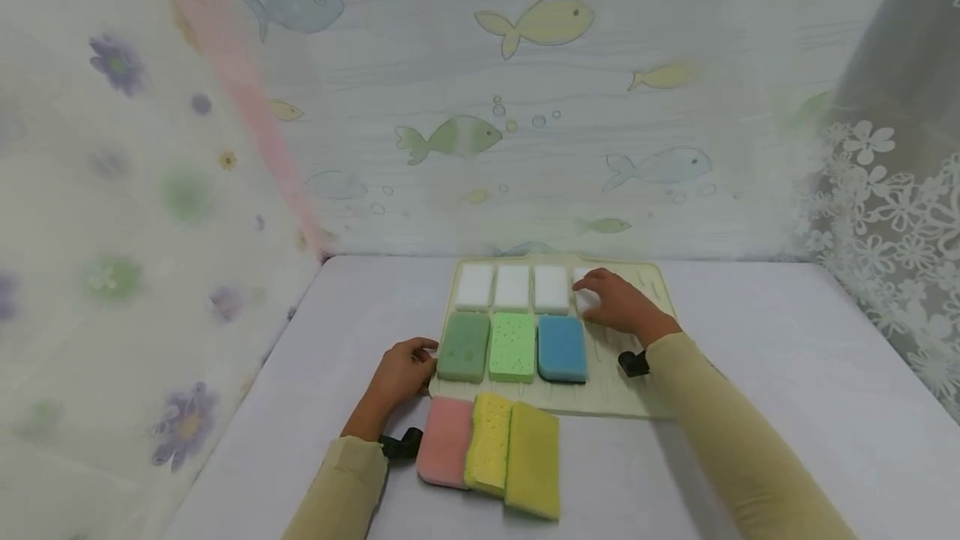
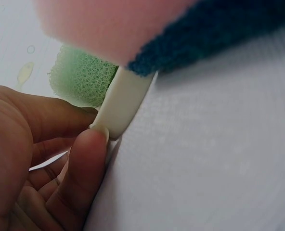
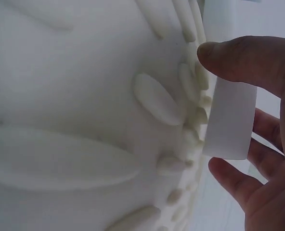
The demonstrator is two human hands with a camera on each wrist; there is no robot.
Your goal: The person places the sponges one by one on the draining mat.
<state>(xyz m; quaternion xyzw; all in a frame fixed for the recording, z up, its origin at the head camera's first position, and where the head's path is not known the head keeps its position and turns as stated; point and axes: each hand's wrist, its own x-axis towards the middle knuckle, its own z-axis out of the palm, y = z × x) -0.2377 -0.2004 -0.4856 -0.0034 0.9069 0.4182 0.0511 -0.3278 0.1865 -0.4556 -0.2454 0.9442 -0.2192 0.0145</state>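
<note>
A cream ridged tray lies on the table, its near left corner pinched between the thumb and fingers of my left hand. Along its back stands a row of white sponges. My right hand has its thumb and fingers around the rightmost white sponge, partly covering it in the head view. In front of that row lie a dark green sponge, a light green speckled sponge and a blue sponge. The dark green one is closest to my left hand.
A pink sponge, a yellow sponge and an olive-yellow sponge lean together before the tray, close to my left wrist. A fish-patterned curtain hangs behind the white table.
</note>
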